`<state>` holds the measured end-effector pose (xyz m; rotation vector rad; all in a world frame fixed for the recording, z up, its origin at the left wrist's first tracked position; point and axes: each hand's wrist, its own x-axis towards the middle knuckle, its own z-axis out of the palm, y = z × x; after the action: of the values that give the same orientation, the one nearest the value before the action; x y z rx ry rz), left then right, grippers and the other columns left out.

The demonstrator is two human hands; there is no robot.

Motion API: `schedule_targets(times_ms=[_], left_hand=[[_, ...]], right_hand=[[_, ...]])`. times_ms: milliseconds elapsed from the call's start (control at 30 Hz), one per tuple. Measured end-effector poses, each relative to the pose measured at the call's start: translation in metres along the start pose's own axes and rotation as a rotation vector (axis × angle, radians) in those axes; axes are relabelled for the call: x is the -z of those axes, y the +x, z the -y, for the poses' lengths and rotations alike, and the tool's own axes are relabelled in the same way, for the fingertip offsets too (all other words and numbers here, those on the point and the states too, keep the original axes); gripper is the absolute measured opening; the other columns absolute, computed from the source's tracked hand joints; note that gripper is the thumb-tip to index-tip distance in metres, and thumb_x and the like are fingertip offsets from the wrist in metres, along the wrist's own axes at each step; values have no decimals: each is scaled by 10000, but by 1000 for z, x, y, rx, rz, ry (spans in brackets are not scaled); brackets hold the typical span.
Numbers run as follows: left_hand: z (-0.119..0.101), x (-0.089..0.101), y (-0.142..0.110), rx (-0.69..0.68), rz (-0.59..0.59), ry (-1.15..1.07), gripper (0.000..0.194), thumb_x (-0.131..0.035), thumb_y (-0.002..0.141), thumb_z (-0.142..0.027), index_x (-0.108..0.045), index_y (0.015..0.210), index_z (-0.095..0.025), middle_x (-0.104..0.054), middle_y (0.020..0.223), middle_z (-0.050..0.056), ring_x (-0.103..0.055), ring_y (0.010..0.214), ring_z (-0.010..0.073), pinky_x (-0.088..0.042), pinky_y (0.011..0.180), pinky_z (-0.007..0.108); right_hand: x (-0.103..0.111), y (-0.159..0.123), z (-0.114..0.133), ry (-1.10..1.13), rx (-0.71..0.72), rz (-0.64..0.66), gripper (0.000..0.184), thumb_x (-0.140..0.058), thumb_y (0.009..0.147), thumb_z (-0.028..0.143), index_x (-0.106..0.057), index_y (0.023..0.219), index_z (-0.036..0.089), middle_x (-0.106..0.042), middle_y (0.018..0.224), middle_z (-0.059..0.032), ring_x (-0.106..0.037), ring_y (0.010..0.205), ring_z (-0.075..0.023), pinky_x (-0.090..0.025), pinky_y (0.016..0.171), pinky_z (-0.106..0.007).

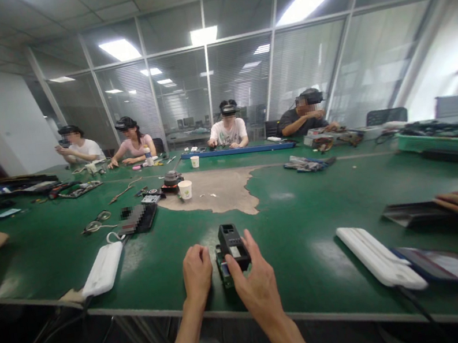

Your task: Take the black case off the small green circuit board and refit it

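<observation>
Gripping with our right fingers [251, 245] the black device [228, 243] on our side of the nearer paper cup [186, 190], we curl our left fingers [199, 253], contents unclear. Left of that cup lie glasses [91, 226]; right, a grey bundle [304, 164].

Two paper cups [186, 190] are set on the table [296, 236] behind the boxy device [231, 242]. Eyeglasses [97, 221] are laid to their left.

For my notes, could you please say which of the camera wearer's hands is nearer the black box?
Right: the right hand grips the black box, while the left hand is just left of it, without visible contact.
</observation>
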<state>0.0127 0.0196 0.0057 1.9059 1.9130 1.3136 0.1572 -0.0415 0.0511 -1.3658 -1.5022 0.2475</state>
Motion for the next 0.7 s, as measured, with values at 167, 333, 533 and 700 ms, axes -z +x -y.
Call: schedule_targets(times_ms=[167,333,533,700], left_hand=[[0,-1,0,-8,-10,9,282,-408,914,-311,-553,703,-192,-573,730,24,-538,728,144,-371,707,249],[1,-1,0,-7,-13,19,284,-408,912,-314,-545,694,-193,-573,723,24,-536,716,144,-368,696,247],[1,-1,1,-11,-19,24,284,-411,907,-322,-555,698,-195,-579,722,25,-543,712,146,-370,692,248],[3,-3,1,-16,-17,29,275,-411,907,-315,-570,717,-197,-588,735,27,-551,729,149,-373,704,250]], right_hand=[[20,6,-26,-75,-64,-47,699,-514,870,460,-314,1447,121,-499,1376,-165,-495,1253,-275,-400,1036,-444],[24,-2,-58,-141,-121,-32,702,-498,869,455,-314,1446,101,-508,1361,-178,-508,1239,-286,-408,1029,-449],[18,-9,-72,-155,-105,-21,699,-489,877,452,-300,1451,99,-502,1368,-177,-503,1244,-277,-412,1030,-440],[16,-13,-75,-199,-29,-47,727,-527,858,460,-309,1444,89,-481,1382,-189,-492,1247,-296,-409,1028,-460]])
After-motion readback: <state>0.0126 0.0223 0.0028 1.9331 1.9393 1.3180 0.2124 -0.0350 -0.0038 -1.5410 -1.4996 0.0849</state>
